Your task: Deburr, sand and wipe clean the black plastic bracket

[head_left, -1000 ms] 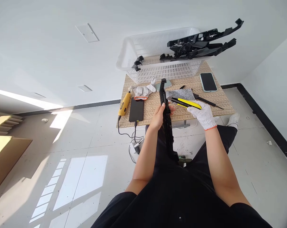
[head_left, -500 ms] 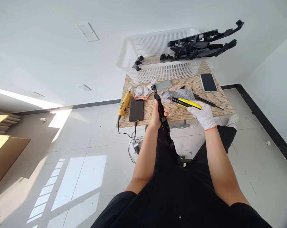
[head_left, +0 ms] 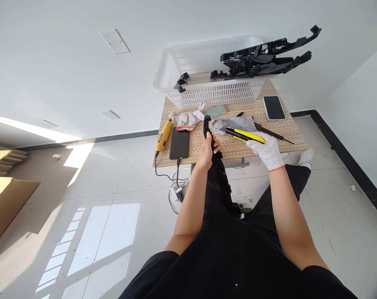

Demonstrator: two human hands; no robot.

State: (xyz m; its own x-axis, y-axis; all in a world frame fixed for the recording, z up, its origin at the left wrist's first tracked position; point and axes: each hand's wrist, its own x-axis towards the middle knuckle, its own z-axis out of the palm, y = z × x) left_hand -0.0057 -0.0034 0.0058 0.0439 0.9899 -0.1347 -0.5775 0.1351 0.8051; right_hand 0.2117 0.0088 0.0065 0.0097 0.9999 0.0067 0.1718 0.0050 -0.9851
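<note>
Bare and wrapped around a long black plastic part, my left hand grips it near its upper end. The part slants from the table's front edge down toward my lap, where its lower end is hard to tell from my dark trousers. My right hand, in a white knit glove with an orange cuff, is closed on a yellow and black utility knife. Its dark blade end points left over a grey cloth item, apart from the black part.
On the wooden table stands a white basket with several black plastic parts. A yellow corded rotary tool, a black device, a white glove and a phone also lie there. Cables hang off the left front.
The black plastic part has turned in my left hand and its upper end sits slightly lower and further right. My right hand and the knife stay almost still.
</note>
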